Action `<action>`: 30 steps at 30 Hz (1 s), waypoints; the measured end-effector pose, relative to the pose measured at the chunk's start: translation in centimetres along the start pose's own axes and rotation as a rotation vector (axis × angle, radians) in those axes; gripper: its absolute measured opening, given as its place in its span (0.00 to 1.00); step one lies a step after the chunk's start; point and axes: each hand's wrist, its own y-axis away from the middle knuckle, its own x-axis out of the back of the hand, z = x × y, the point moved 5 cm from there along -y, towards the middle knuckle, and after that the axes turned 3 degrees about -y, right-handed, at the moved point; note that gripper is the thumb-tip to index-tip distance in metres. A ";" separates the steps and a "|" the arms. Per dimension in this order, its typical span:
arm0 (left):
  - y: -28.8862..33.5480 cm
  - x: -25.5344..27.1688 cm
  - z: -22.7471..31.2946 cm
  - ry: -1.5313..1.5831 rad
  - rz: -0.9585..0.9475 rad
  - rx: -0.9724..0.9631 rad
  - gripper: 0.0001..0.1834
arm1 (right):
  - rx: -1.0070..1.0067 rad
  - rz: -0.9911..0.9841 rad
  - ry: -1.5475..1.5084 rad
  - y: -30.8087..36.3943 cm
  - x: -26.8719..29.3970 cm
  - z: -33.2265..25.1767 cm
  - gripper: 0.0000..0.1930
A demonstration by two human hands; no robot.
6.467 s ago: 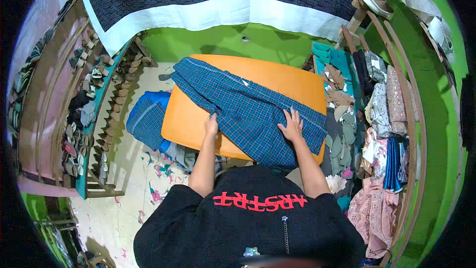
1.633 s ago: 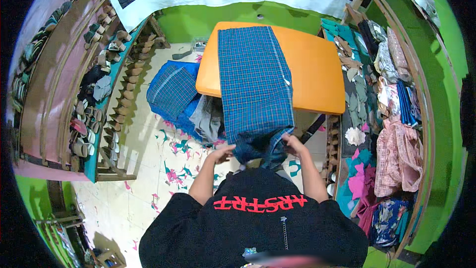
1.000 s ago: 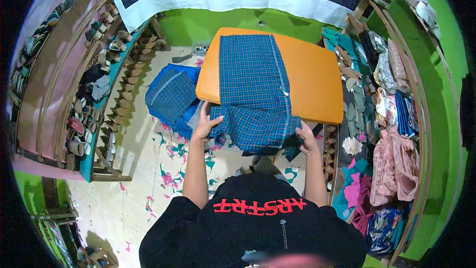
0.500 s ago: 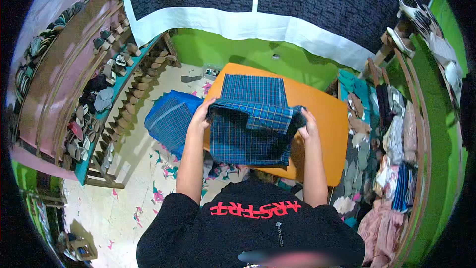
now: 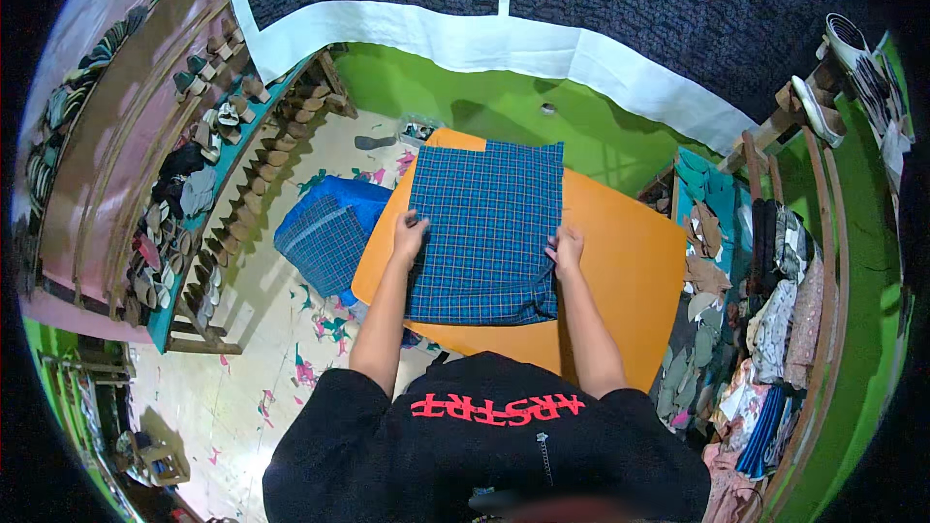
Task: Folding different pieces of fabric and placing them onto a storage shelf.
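A blue-green checked cloth (image 5: pixel 484 223) lies spread over the orange tabletop (image 5: pixel 625 261), its near right corner rumpled and creased. At its left edge is my left hand (image 5: pixel 411 235), with the fingers curled closed on the cloth's border. My right hand (image 5: pixel 567 250) pinches the opposite edge at about the same height, thumb and fingers together. Left of the table, a second piece of similar checked cloth (image 5: pixel 327 242) rests on a blue bundle (image 5: pixel 351 201) on the floor.
Wooden racks with shoe forms (image 5: pixel 266 165) stand on the left. To the right, a shelf holds fabric and cut pieces (image 5: pixel 702 281), beside hanging textiles (image 5: pixel 775 320). Colourful scraps (image 5: pixel 305 368) litter the floor. A dark curtain with a white border (image 5: pixel 426 29) hangs beyond the table.
The cloth was raised and folded over between my hands; now it lies flatter and more unfolded on the table. Both hands have come lower and slightly closer together along its sides.
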 end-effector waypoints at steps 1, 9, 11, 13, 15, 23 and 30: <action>0.4 0.4 0.0 -0.198 0.071 -0.149 0.30 | 0.133 0.071 0.332 -0.2 1.3 0.3 0.27; 9.6 3.3 -0.2 -0.740 0.253 -0.073 0.31 | 0.233 0.107 0.907 5.5 3.5 3.3 0.30; 9.1 4.2 -3.1 -0.649 0.196 -0.029 0.27 | 0.210 0.106 0.957 6.1 3.4 3.5 0.30; 10.0 4.6 -1.5 -0.674 0.179 0.004 0.25 | 0.146 0.099 0.959 6.6 3.0 3.6 0.29; 10.1 5.3 -0.8 -0.676 0.191 -0.041 0.17 | 0.189 0.071 0.957 6.3 3.3 3.9 0.22; 9.7 5.2 0.4 -0.262 -0.004 -0.301 0.12 | 0.581 0.203 0.924 6.5 4.7 1.6 0.18; 12.2 5.9 -2.7 -0.027 -0.209 -0.325 0.08 | 0.531 0.366 0.835 15.6 2.4 1.2 0.19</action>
